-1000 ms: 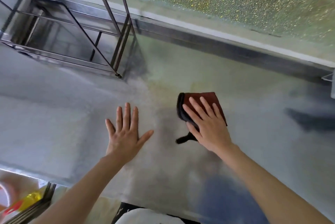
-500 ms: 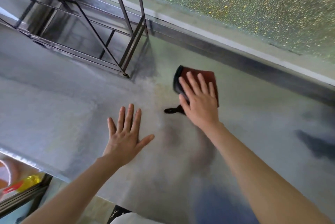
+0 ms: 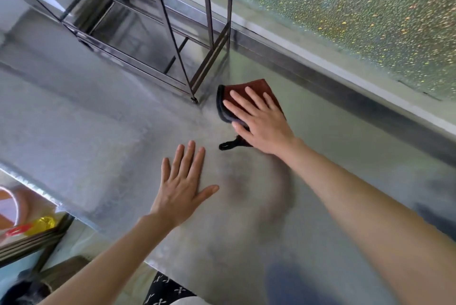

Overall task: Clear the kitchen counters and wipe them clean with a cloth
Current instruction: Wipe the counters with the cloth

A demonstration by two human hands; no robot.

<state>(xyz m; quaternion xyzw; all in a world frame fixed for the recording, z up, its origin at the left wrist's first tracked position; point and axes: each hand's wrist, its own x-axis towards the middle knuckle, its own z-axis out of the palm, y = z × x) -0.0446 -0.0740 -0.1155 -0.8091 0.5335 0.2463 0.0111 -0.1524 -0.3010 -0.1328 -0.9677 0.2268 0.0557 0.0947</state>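
The metal surface (image 3: 98, 132) fills most of the frame, and the only thing standing on the part in view is a wire rack (image 3: 209, 20) at the upper left. The clearing therefore looks largely done here, unless the rack itself is meant to come off.

Wiping is under way. The right hand (image 3: 261, 127), just above the middle of the frame, lies flat with its fingers spread and presses down on the folded dark red cloth (image 3: 249, 87). The cloth sits on the surface just beside the rack's near foot. The left hand (image 3: 182, 186), lower and to the left, rests flat and spread on the bare metal, holding nothing.

The cloth's small black loop (image 3: 227, 144) trails out between the two hands. Which patches are already wiped cannot be told from the sheen. The strip along the back edge and the area under the rack probably still need a pass.
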